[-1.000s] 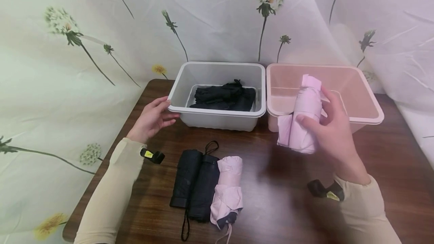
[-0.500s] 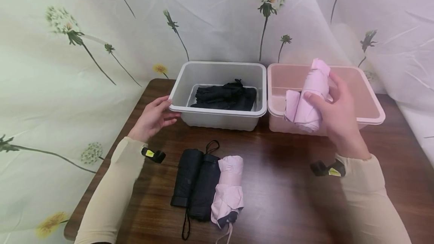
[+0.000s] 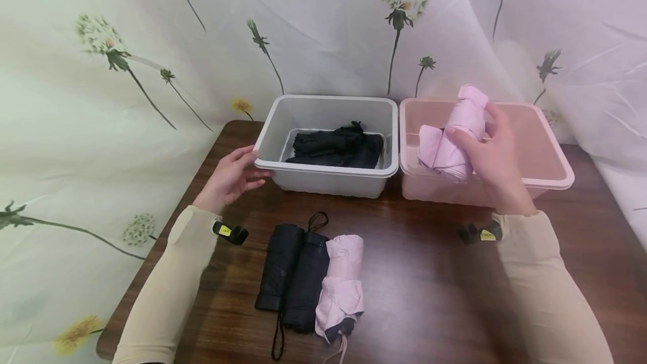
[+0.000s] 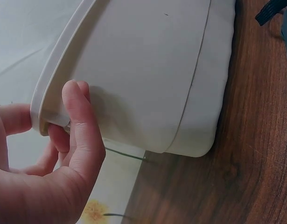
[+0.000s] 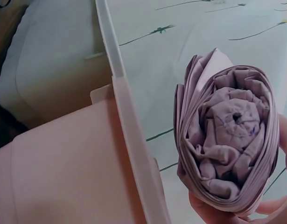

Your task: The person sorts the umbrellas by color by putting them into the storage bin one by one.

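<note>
My right hand (image 3: 497, 153) grips a folded pink umbrella (image 3: 462, 133) over the front rim of the pink bin (image 3: 551, 181). In the right wrist view the umbrella's rolled end (image 5: 232, 135) faces the camera, with its fabric in tight folds. At the left, my left hand (image 3: 229, 178) pinches the near-left corner rim of the white bin (image 3: 328, 181); the left wrist view has its thumb and fingers on either side of the rim (image 4: 54, 74). Black folded umbrellas (image 3: 336, 148) lie inside the white bin.
Two black folded umbrellas (image 3: 303, 280) and another pink folded umbrella (image 3: 343, 285) lie side by side on the wooden table (image 3: 404, 308), in front of the bins. Behind the bins hangs a pale dandelion-print cloth (image 3: 323, 27).
My right hand has carried the pink umbrella up and away from me, from in front of the pink bin to over its rim. The left hand stays on the white bin's rim.
</note>
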